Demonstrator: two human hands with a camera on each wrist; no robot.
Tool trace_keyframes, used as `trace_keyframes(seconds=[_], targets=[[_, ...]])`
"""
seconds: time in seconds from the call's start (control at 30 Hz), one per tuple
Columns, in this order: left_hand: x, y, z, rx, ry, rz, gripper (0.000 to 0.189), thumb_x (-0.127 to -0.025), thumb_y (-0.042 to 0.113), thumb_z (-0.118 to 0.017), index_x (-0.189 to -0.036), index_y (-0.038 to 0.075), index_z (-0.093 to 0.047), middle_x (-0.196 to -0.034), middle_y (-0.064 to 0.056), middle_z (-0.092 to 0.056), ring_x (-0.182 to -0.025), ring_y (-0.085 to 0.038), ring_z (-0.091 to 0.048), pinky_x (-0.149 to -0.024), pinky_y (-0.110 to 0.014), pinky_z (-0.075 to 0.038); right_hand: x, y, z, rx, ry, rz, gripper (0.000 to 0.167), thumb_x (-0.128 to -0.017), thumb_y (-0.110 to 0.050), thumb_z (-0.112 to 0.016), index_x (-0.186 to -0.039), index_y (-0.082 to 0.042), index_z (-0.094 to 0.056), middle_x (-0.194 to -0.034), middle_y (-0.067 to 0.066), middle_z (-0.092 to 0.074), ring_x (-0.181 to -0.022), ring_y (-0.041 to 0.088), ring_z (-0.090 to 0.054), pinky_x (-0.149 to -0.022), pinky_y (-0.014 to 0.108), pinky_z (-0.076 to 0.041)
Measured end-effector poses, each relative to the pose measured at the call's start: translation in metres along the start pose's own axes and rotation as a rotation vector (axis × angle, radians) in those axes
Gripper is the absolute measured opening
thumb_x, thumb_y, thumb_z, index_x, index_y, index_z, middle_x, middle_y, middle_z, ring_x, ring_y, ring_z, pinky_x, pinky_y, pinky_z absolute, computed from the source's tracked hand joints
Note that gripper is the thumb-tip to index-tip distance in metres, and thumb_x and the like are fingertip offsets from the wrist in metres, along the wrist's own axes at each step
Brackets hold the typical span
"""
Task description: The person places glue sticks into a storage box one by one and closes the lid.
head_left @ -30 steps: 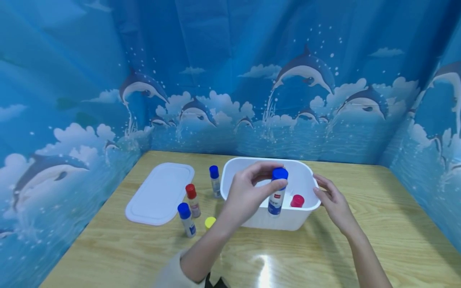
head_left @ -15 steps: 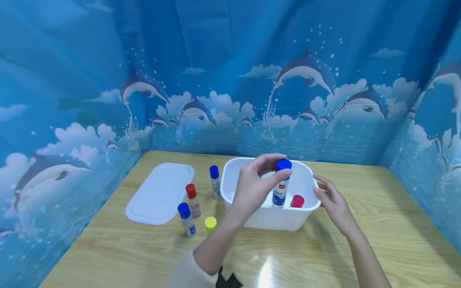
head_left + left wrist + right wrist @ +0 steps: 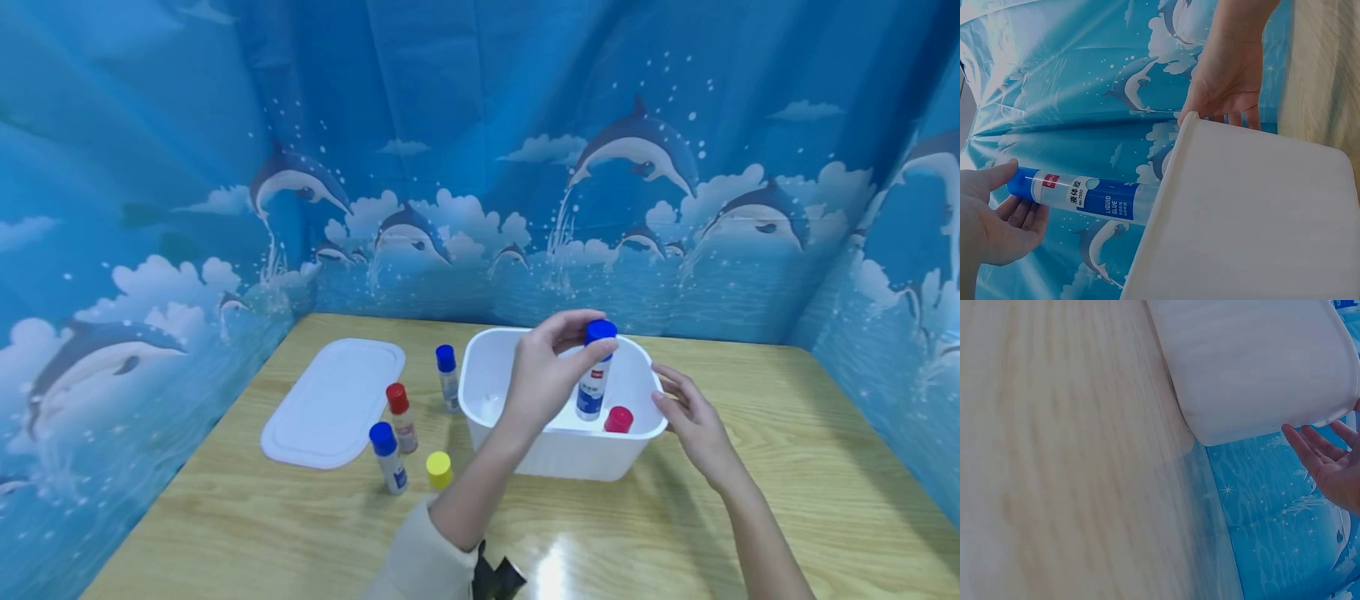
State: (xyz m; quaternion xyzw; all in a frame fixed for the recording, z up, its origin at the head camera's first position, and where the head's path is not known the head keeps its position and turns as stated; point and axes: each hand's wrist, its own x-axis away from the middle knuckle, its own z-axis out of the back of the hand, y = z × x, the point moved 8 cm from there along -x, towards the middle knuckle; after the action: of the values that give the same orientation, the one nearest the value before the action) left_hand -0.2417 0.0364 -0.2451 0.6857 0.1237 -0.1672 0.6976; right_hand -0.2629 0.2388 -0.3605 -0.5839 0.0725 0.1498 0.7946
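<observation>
In the head view my left hand (image 3: 551, 367) pinches the blue cap of a liquid glue bottle (image 3: 592, 389) between thumb and fingers. The bottle is nearly upright, its lower part inside the white plastic bin (image 3: 562, 454). The left wrist view shows its printed label (image 3: 1094, 197), with the bottom end hidden behind the bin's rim. At the bin's right end, my right hand (image 3: 693, 425) rests its thumb and loosely extended fingers against the rim and side. A red cap (image 3: 618, 419) shows inside the bin, right of the held bottle.
Left of the bin stand two blue-capped bottles (image 3: 447, 379) (image 3: 388, 458), a red-capped one (image 3: 402, 418) and a yellow-capped one (image 3: 439, 469), partly behind my left forearm. A white lid (image 3: 335, 404) lies farther left on the wooden table (image 3: 247, 533). Dolphin-printed sheeting (image 3: 480, 167) surrounds the back and sides.
My left hand has moved right and away from me, bringing the glue bottle from in front of the bin's near rim to inside the bin. The right hand has stayed put.
</observation>
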Motion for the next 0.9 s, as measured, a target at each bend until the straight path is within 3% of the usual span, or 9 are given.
trace_keyframes(seconds=[0.33,0.9], targets=[[-0.004,-0.022,-0.004,0.009,0.03,0.085,0.029,-0.08,0.021,-0.073,-0.107,0.014,-0.066,-0.098,0.011,-0.064,-0.091,-0.003,-0.059,-0.078,-0.02,-0.049,-0.001,0.0,0.0,-0.004,0.006,0.009,0.046,-0.098,-0.016,-0.045,-0.137,0.004,-0.032,-0.125,0.031,-0.042,-0.096,-0.004,-0.053,-0.072,0.022,-0.051],[0.003,-0.071,-0.014,-0.048,-0.041,0.208,0.029,-0.078,0.016,-0.074,-0.106,0.012,-0.067,-0.1,0.003,-0.065,-0.092,-0.007,-0.06,-0.081,-0.02,-0.047,0.0,0.002,0.0,0.01,0.009,-0.014,0.047,-0.098,-0.018,-0.045,-0.138,0.003,-0.031,-0.126,0.031,-0.042,-0.096,-0.005,-0.052,-0.072,0.021,-0.051]])
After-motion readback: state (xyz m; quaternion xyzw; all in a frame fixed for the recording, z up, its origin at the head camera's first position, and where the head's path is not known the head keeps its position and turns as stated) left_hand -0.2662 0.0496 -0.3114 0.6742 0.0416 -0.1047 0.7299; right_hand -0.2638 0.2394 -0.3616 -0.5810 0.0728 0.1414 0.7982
